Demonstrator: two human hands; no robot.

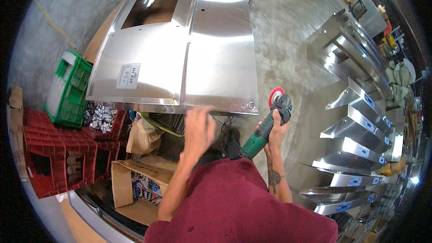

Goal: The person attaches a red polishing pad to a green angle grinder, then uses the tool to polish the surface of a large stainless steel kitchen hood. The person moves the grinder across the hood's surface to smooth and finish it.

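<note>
Stainless steel sheet [216, 58] across the surface, near edge toward the person. Just right of its near right corner, green angle grinder [265, 128] with red disc, gripped by right hand [275, 131]. At the sheet's near edge, left hand [198, 128], blurred, fingers loosely spread, holding nothing. Left of the sheet, green crate [69, 92].

A grey concrete floor [279, 49] spreads beyond the hands. Left of them stand red crates [54, 153], a green crate [69, 92] and an open cardboard box [135, 184]; to the right, folded steel panels [355, 121] line up under bright light.
</note>
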